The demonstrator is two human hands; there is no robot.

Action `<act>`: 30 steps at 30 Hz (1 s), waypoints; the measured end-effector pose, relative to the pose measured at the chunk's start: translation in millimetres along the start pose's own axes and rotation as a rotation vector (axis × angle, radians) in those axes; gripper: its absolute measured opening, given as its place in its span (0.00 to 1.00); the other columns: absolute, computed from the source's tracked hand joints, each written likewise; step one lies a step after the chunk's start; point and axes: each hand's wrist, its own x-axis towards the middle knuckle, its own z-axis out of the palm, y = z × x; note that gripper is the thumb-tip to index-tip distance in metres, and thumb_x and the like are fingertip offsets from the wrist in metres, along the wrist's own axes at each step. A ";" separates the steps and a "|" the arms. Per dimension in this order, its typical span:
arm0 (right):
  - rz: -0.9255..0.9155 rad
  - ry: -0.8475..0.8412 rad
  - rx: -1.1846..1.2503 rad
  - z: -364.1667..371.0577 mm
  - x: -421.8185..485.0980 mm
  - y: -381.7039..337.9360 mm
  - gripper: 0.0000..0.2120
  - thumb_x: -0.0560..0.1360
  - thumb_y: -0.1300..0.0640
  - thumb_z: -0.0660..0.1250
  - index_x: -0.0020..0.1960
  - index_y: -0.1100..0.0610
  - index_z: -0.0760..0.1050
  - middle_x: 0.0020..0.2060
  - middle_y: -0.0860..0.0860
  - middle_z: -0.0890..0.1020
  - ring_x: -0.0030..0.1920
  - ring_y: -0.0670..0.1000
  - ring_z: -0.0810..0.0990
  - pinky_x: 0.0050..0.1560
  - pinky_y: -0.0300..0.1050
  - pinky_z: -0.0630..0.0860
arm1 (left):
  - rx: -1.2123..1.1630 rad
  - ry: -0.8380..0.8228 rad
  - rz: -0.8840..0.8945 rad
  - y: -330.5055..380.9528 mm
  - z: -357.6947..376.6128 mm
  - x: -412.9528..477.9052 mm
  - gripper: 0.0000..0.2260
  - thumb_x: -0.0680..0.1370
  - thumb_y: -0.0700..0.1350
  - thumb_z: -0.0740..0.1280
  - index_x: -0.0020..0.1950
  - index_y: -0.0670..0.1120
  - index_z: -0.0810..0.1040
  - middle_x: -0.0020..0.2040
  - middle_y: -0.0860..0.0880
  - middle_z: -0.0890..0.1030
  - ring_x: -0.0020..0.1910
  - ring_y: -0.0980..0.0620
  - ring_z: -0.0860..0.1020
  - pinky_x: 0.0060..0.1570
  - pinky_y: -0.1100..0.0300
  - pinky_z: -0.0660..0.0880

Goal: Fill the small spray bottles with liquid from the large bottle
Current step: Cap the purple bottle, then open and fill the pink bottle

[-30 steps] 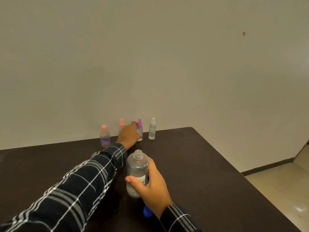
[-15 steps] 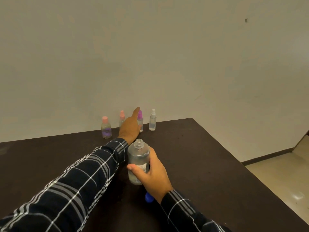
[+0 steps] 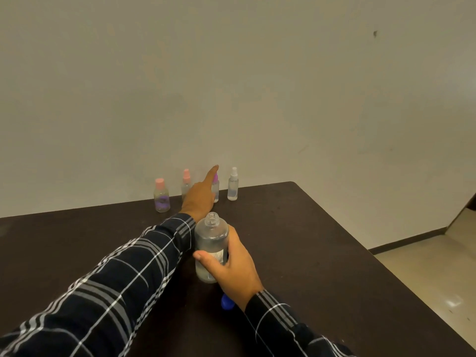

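Step in hand: I am choosing the first small bottle to fill.
Right hand: gripping the uncapped large bottle, which is standing near on the desk; a blue cap is lying nearer.
Left hand: reaching over the purple-capped spray bottle in the far row; I cannot tell its grip.
Next: likely bringing it near and unscrewing the sprayer.
Change: the forefinger, curled a second ago, is now pointing up.
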 end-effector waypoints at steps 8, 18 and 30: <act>-0.009 -0.003 0.017 1.1 2.3 1.9 0.33 0.72 0.40 0.73 0.72 0.39 0.63 0.64 0.35 0.76 0.65 0.36 0.74 0.69 0.43 0.71 | -0.063 0.036 0.032 -9.6 8.0 4.9 0.29 0.84 0.43 0.60 0.80 0.60 0.52 0.48 0.46 0.76 0.44 0.50 0.77 0.57 0.52 0.77; 0.005 -0.011 0.004 2.5 4.6 4.8 0.34 0.70 0.36 0.73 0.71 0.34 0.60 0.64 0.31 0.74 0.65 0.34 0.72 0.69 0.42 0.70 | 0.006 -0.022 0.051 -5.7 -0.1 -1.0 0.37 0.84 0.40 0.62 0.81 0.64 0.43 0.47 0.45 0.79 0.45 0.49 0.80 0.57 0.51 0.79; -0.015 0.014 -0.016 1.3 -1.3 -1.4 0.32 0.70 0.37 0.73 0.70 0.36 0.64 0.63 0.33 0.76 0.64 0.35 0.73 0.69 0.44 0.71 | -0.043 0.431 -0.081 -9.9 -57.2 -29.5 0.19 0.81 0.53 0.67 0.69 0.50 0.68 0.65 0.46 0.75 0.54 0.43 0.81 0.53 0.49 0.81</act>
